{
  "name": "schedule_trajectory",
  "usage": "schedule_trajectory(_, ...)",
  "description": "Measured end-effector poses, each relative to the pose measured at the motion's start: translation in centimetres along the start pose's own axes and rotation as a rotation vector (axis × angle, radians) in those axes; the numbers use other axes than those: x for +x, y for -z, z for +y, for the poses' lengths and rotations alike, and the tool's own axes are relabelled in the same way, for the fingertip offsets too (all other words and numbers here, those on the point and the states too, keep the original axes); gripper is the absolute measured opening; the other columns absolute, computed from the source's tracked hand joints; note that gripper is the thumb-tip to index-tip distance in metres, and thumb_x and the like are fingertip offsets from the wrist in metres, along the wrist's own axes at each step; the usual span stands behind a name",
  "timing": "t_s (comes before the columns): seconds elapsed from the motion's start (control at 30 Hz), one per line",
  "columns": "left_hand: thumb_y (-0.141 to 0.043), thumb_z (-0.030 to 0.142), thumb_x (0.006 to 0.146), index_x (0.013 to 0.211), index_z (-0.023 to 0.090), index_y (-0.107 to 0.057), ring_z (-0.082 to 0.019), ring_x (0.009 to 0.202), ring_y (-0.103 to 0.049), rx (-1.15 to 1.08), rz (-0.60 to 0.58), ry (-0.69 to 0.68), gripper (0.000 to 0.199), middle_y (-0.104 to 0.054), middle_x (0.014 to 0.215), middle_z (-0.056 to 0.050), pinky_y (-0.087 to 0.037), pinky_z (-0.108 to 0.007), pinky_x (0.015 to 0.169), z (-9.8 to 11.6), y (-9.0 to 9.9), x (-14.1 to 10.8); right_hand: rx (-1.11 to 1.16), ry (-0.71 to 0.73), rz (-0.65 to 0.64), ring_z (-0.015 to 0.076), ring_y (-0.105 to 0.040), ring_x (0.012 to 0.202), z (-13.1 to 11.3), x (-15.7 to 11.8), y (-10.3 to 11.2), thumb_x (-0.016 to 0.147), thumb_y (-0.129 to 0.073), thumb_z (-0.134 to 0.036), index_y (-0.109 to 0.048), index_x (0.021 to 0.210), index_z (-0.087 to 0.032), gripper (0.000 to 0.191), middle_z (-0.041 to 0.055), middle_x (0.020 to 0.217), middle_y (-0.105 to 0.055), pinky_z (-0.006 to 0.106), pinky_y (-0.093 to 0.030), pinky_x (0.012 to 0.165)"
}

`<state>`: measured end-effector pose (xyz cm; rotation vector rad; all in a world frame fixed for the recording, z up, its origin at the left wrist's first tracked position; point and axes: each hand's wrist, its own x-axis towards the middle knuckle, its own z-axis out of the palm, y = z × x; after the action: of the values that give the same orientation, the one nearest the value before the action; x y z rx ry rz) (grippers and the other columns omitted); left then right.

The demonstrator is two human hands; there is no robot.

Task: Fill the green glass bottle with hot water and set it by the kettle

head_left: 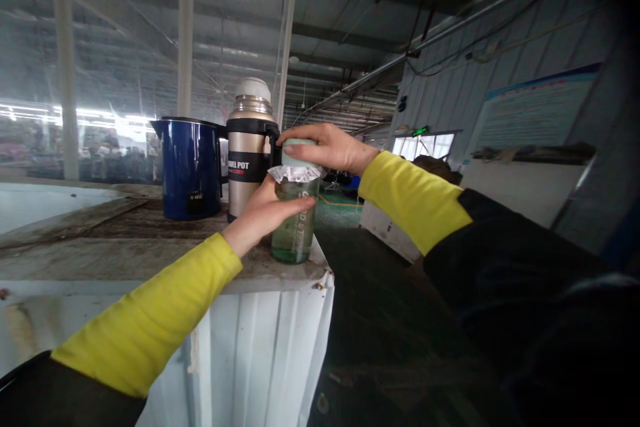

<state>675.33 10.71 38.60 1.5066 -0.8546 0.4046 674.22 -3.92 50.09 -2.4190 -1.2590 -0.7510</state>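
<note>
The jar [295, 217] stood at the tabletop [150, 260] edge, beside the flask [249, 147] and kettle [187, 167]. The left hand [265, 213] wrapped its body in a closed grip; the right hand [325, 145] clasped the lid [299, 152] over a foil liner [295, 174]. Lid looked seated; whether tightened, I cannot tell.

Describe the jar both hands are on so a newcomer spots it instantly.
On the white cabinet top, at its right front corner, right of the blue kettle and steel thermos, stands a clear glass jar. Only it is see-through, with a crinkled foil collar under its lid.
</note>
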Motion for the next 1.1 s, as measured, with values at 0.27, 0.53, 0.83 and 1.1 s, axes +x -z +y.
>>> schedule_trajectory(0.27, -0.076, 0.035, 0.066, 0.125, 0.018, -0.044, -0.024, 0.119, -0.05, 0.0, -0.01, 0.049, 0.07, -0.054, 0.13, -0.009, -0.037, -0.042, 0.107, 0.0, 0.2, 0.0, 0.23, 0.068, 0.13, 0.0152, -0.056, 0.102, 2.2, -0.3, -1.3, 0.08, -0.054, -0.047, -0.064, 0.109, -0.012, 0.046, 0.0061, 0.111, -0.063, 0.029, -0.041, 0.093)
schedule_trajectory(0.53, -0.077, 0.031, 0.065, 0.115, 0.015, -0.049, -0.022, 0.115, -0.053, -0.023, 0.044, 0.001, 0.059, -0.057, 0.125, -0.01, -0.04, -0.037, 0.103, 0.2, 0.0, -0.2, -0.165, -0.074, 0.091, 0.0149, -0.058, 0.093, -0.4, 0.1, -1.1, 0.083, -0.045, -0.042, -0.066, 0.109, -0.016, 0.042, 0.004, 0.102, -0.065, 0.028, -0.041, 0.09)
schedule_trajectory(0.83, -0.078, 0.032, 0.063, 0.122, 0.015, -0.044, -0.023, 0.115, -0.054, -0.096, 0.08, -0.001, 0.07, -0.058, 0.124, -0.011, -0.041, -0.04, 0.104, -0.3, -0.1, -0.6, -0.618, -0.34, 0.058, 0.021, -0.059, 0.083, -3.6, 1.4, -2.0, 0.08, -0.038, -0.05, -0.067, 0.107, -0.015, 0.053, 0.0116, 0.09, -0.065, 0.034, -0.045, 0.078)
schedule_trajectory(1.1, -0.079, 0.034, 0.063, 0.122, 0.015, -0.044, -0.023, 0.119, -0.052, -0.057, 0.048, 0.034, 0.072, -0.056, 0.127, -0.013, -0.041, -0.039, 0.106, 1.8, 0.5, -0.8, -0.702, -0.414, -0.013, 0.0246, -0.06, 0.082, -4.2, 1.6, -1.8, 0.082, -0.034, -0.064, -0.064, 0.112, -0.017, 0.064, 0.0125, 0.094, -0.065, 0.04, -0.046, 0.075)
